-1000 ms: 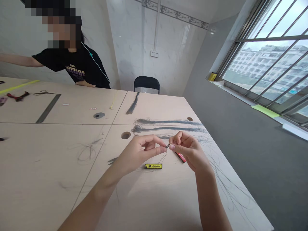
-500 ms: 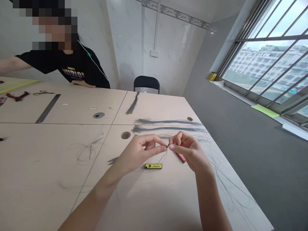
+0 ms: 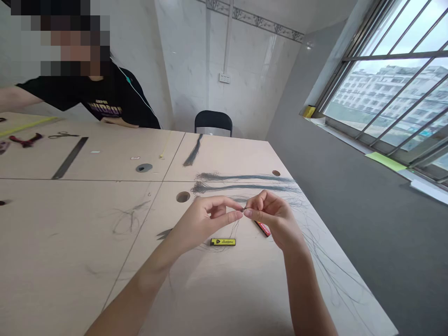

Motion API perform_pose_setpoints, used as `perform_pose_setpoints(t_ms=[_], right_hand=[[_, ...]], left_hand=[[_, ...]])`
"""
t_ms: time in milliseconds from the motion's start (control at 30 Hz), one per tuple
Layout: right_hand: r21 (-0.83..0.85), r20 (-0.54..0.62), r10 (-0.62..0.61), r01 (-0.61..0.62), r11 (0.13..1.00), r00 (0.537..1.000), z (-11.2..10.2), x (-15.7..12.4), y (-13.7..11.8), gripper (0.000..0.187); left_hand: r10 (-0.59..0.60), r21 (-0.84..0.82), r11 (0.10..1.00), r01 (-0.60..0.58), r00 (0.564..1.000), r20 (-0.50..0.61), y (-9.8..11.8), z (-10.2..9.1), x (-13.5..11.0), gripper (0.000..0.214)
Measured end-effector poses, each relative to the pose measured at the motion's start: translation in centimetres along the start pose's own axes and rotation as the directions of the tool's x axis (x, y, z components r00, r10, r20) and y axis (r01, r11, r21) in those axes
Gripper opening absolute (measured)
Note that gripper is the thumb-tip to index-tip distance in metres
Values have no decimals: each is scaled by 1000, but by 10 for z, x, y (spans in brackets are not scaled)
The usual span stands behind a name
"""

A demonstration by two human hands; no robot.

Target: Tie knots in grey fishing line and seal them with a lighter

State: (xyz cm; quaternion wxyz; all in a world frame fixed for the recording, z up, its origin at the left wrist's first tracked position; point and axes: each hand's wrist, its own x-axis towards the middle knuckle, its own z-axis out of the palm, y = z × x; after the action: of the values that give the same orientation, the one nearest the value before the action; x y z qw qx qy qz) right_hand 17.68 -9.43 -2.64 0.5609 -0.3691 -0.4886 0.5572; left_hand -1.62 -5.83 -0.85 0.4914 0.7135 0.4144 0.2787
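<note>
My left hand [image 3: 205, 219] and my right hand [image 3: 271, 217] meet fingertip to fingertip above the light wooden table [image 3: 70, 242]. Both pinch a small dark piece with thin grey threads [image 3: 235, 229] hanging from it down to the tabletop. A yellow rubber tag [image 3: 223, 241] lies flat just below my left fingers. A red tag [image 3: 263, 228] lies under my right hand, partly hidden by it.
Long grey thread bundles [image 3: 245, 183] lie across the table beyond my hands, another bundle [image 3: 193, 151] farther back. Loose strands trail along the right edge. A round cable hole [image 3: 183, 197], a ruler [image 3: 70, 157] and scissors [image 3: 63, 135] lie to the left. A person in a black shirt [image 3: 105, 102] sits at the far side.
My fingertips have closed in slightly on the small piece. The person at the far side has shifted a little to the left.
</note>
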Motion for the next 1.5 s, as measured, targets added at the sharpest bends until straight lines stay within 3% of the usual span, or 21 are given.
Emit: perform_pose_setpoints(t_ms=[200, 400, 533, 600, 667, 767, 933, 1033, 1133, 1233, 1333, 1500], right_hand=[[-38, -4, 26, -26, 999, 1000, 1, -1, 1, 32], [-34, 50, 29, -28, 999, 998, 0, -1, 0, 26], [-16, 1, -9, 9, 1000, 1000, 4, 5, 14, 25], [85, 70, 54, -60, 995, 996, 10, 8, 24, 34], [158, 213, 135, -170, 973, 968, 17, 10, 31, 43], [150, 316, 189, -245, 958, 930, 23, 8, 32, 45], [9, 147, 194, -197, 980, 970, 2, 0, 10, 42], [-76, 8, 102, -101, 992, 995, -24, -6, -7, 55], [-134, -130, 1, -18, 991, 991, -52, -15, -23, 62], [-215, -294, -69, 4, 977, 953, -77, -25, -36, 64], [-279, -446, -118, -12, 960, 887, -99, -37, -45, 65], [-280, -632, -204, 26, 960, 748, -128, -59, -55, 61]], left_hand=[[55, 39, 998, -55, 998, -4, -4, 2, -1, 27], [33, 5, 999, -33, 999, -8, -3, 1, -2, 24], [-9, -118, 993, 0, 997, -81, -5, 0, 3, 25], [-22, -231, 973, -2, 995, -100, -9, -1, 7, 23], [-43, -324, 946, 2, 992, -122, -12, -2, 11, 21], [-89, -430, 903, 2, 979, -183, -15, -8, 14, 17], [-84, -625, 778, -67, 974, -209, -15, -32, 13, 15], [-61, -704, 690, -171, 954, -292, -13, -51, 10, 8], [-69, -751, 610, -252, 927, -368, -8, -68, 6, 7], [-145, -792, 532, -298, 890, -433, -5, -80, 2, 21], [-186, -798, 496, -342, 856, -483, -4, -89, 0, 32], [-170, -793, 511, -332, 865, -472, -6, -94, -1, 37]])
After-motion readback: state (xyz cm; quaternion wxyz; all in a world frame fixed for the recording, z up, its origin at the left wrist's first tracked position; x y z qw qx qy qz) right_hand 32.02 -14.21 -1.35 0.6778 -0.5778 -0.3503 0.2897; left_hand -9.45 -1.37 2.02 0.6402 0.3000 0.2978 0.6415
